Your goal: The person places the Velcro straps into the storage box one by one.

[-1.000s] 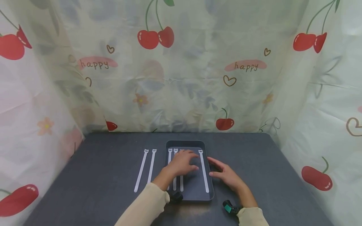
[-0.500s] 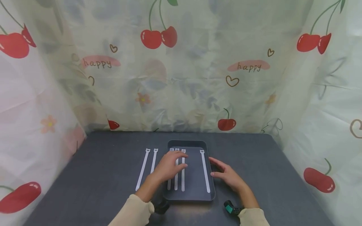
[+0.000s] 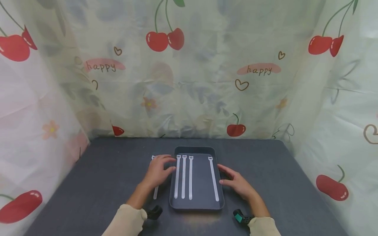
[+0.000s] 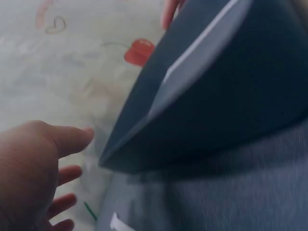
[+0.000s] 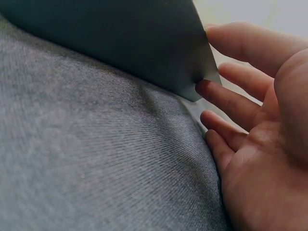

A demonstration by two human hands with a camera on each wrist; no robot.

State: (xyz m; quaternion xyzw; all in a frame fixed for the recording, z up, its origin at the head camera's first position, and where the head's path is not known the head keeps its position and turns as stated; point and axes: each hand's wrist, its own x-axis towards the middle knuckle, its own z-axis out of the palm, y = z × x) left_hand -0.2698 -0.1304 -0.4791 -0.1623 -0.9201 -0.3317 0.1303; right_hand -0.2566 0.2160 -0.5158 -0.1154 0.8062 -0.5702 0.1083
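Note:
In the head view a dark grey tray (image 3: 200,205) holds white cable ties with slotted heads: three side by side at its left, such as one tie (image 3: 190,178), and a single tie (image 3: 214,180) near its right wall. My left hand (image 3: 156,172) is left of the tray, fingers extended and apart, over the cable ties (image 3: 155,194) lying on the table; it hides most of them. With straight fingers, my right hand (image 3: 237,185) touches the tray's right side; the right wrist view shows its fingertips (image 5: 204,86) against the outer wall (image 5: 139,43).
The dark cloth-covered table (image 3: 112,173) reaches back to a hanging curtain (image 3: 200,98) printed with cherries, which also closes off both sides. A black wrist strap (image 3: 155,213) is on the left wrist, another strap (image 3: 242,217) on the right.
My left hand has moved left from above the tray to over the ties outside it, uncovering the three ties at the tray's left. The right hand stays at the tray's side.

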